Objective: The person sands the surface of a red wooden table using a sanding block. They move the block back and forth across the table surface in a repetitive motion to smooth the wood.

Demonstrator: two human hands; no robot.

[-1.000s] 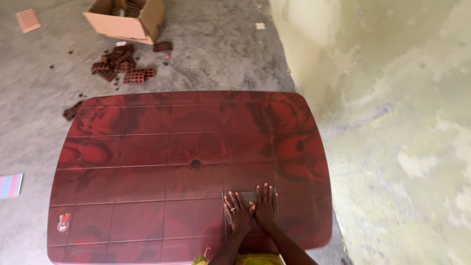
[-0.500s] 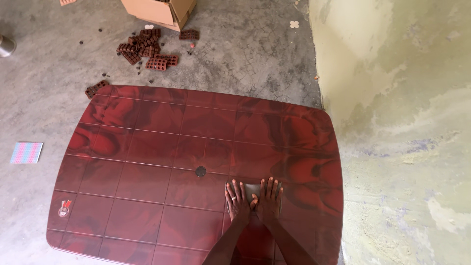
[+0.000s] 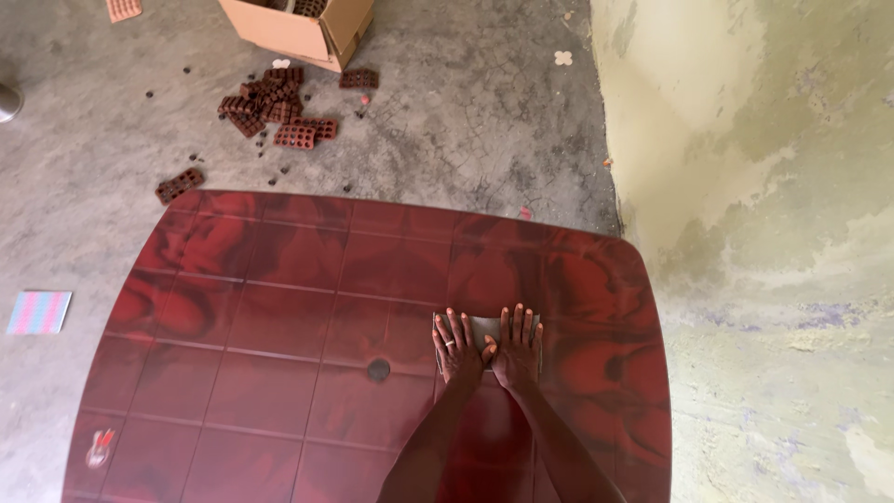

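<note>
Pressing flat, the fingers [image 3: 453, 326] of the left hand [image 3: 458, 349] lie spread and straight on a small grey sheet [image 3: 487, 328], gripping nothing, with a ring on one of them. The right hand [image 3: 518, 346] lies just beside it, thumbs close together, its fingers likewise stretched out and flat over the sheet's other half; neither hand curls around anything. The sheet shows only between and around the fingers, flat on the dark red tabletop [image 3: 279, 307], toward its right side and near the person's edge. A small round hole [image 3: 378, 370] sits in the tabletop just left of the left wrist, and a little sticker [image 3: 98, 449] marks the near left corner. Beyond the tabletop, on the grey cracked floor, a heap of reddish-brown trays [image 3: 275, 107] lies beside an open cardboard box [image 3: 303, 26]. A striped pink and blue card [image 3: 39, 312] lies on the floor to the left. A stained pale wall [image 3: 764, 140] rises on the right.
</note>
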